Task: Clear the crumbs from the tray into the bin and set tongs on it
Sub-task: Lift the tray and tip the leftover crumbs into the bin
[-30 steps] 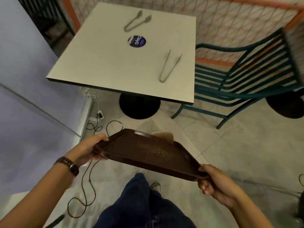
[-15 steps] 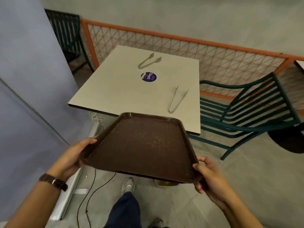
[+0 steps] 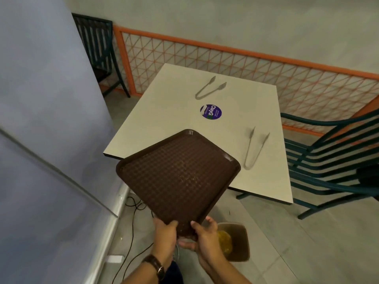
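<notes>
A brown textured tray (image 3: 174,177) is tipped up toward me, its near corner lowest, with a few pale crumbs near its middle. My left hand (image 3: 165,230) and my right hand (image 3: 202,232) both grip that near corner, side by side. Just right of my hands, on the floor, stands a small brown bin (image 3: 240,240) with yellowish waste inside. Two metal tongs lie on the white table (image 3: 168,111): one pair (image 3: 254,148) near the right edge, another pair (image 3: 209,88) at the far side.
A round purple sticker (image 3: 211,112) marks the table's middle. A green metal chair (image 3: 328,160) stands right of the table, a dark chair (image 3: 96,50) at the back left. An orange mesh fence (image 3: 225,64) runs behind. Grey wall (image 3: 41,119) and floor cables (image 3: 133,232) are on the left.
My hands shifted from the tray's opposite sides to its near corner. The tray turned and tipped up toward me. The bin came into view beside my right hand.
</notes>
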`<action>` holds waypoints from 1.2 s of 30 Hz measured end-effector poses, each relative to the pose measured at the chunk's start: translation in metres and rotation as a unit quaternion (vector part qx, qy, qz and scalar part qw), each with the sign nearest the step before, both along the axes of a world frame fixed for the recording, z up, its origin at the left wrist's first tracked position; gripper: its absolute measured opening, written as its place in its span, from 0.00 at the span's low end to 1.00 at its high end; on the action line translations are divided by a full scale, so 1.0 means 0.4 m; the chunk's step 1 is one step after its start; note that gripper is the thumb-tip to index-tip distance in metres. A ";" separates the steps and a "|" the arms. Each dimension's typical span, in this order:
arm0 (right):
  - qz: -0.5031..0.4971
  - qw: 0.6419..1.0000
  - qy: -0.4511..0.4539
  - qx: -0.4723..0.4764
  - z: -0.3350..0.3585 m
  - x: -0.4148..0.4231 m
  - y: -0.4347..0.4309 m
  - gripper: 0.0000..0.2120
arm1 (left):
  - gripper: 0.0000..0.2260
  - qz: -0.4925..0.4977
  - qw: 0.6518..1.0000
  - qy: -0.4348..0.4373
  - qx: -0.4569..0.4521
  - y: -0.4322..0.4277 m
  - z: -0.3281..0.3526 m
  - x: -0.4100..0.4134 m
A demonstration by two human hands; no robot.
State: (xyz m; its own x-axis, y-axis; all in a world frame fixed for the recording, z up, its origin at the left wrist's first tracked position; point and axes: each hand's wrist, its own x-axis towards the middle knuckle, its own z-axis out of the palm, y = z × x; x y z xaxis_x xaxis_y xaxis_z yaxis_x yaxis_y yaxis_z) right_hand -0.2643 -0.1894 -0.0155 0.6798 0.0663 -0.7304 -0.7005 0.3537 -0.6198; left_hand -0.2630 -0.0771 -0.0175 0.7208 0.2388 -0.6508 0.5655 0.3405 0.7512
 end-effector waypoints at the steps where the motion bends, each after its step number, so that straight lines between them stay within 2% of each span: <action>1: 0.003 1.000 0.010 -0.005 -0.003 0.012 0.029 0.19 | 0.21 0.000 1.000 0.003 0.012 0.023 -0.012 0.016; 5: 0.058 0.995 0.039 -0.075 -0.021 0.066 0.036 0.16 | 0.23 -0.044 0.998 0.027 -0.025 0.144 -0.020 0.052; 7: 0.044 0.990 0.053 -0.123 -0.041 0.093 -0.001 0.18 | 0.26 -0.064 0.996 0.041 -0.042 0.223 -0.046 0.056; 11: 0.010 0.970 0.048 -0.239 -0.065 0.139 -0.108 0.16 | 0.24 -0.122 0.990 0.061 -0.039 0.372 -0.072 0.061; 14: 0.042 0.939 0.054 -0.336 -0.094 0.189 -0.178 0.25 | 0.19 -0.152 0.986 0.064 -0.029 0.454 -0.069 0.090; 16: 0.067 0.919 0.062 -0.383 -0.106 0.224 -0.200 0.28 | 0.19 -0.178 0.981 0.072 -0.019 0.499 -0.077 0.125; 19: 0.082 0.916 0.088 -0.381 -0.135 0.265 -0.203 0.28 | 0.20 -0.177 0.980 0.089 -0.001 0.545 -0.111 0.180; 21: 0.106 0.920 0.099 -0.364 -0.162 0.290 -0.192 0.23 | 0.19 -0.159 0.983 0.086 0.015 0.553 -0.132 0.215; 23: 0.146 0.904 0.079 -0.394 -0.178 0.301 -0.167 0.17 | 0.17 -0.138 0.986 0.070 0.053 0.550 -0.146 0.250; 25: 0.169 0.870 0.029 -0.462 -0.168 0.319 -0.143 0.14 | 0.17 -0.121 0.981 0.048 0.142 0.545 -0.161 0.290; 27: 0.193 0.847 -0.001 -0.496 -0.157 0.340 -0.131 0.11 | 0.17 -0.116 0.960 0.023 0.254 0.541 -0.174 0.331; 29: 0.226 0.834 0.006 -0.504 -0.157 0.371 -0.134 0.10 | 0.16 -0.113 0.934 0.011 0.339 0.538 -0.183 0.369; 34: 0.234 0.828 0.037 -0.507 -0.175 0.487 -0.166 0.12 | 0.14 -0.155 0.883 0.046 0.441 0.534 -0.211 0.483; 36: 0.245 0.821 0.046 -0.513 -0.187 0.529 -0.182 0.12 | 0.13 -0.169 0.875 0.045 0.452 0.522 -0.214 0.535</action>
State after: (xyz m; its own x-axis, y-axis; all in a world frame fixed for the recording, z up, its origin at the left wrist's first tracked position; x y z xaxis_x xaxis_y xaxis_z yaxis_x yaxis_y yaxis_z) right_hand -0.0526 -0.2622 -0.0905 0.6935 -0.3685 -0.6192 -0.6643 -0.6598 -0.3513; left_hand -0.0491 0.1317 -0.1033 0.8052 0.4689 -0.3631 0.5897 -0.5677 0.5745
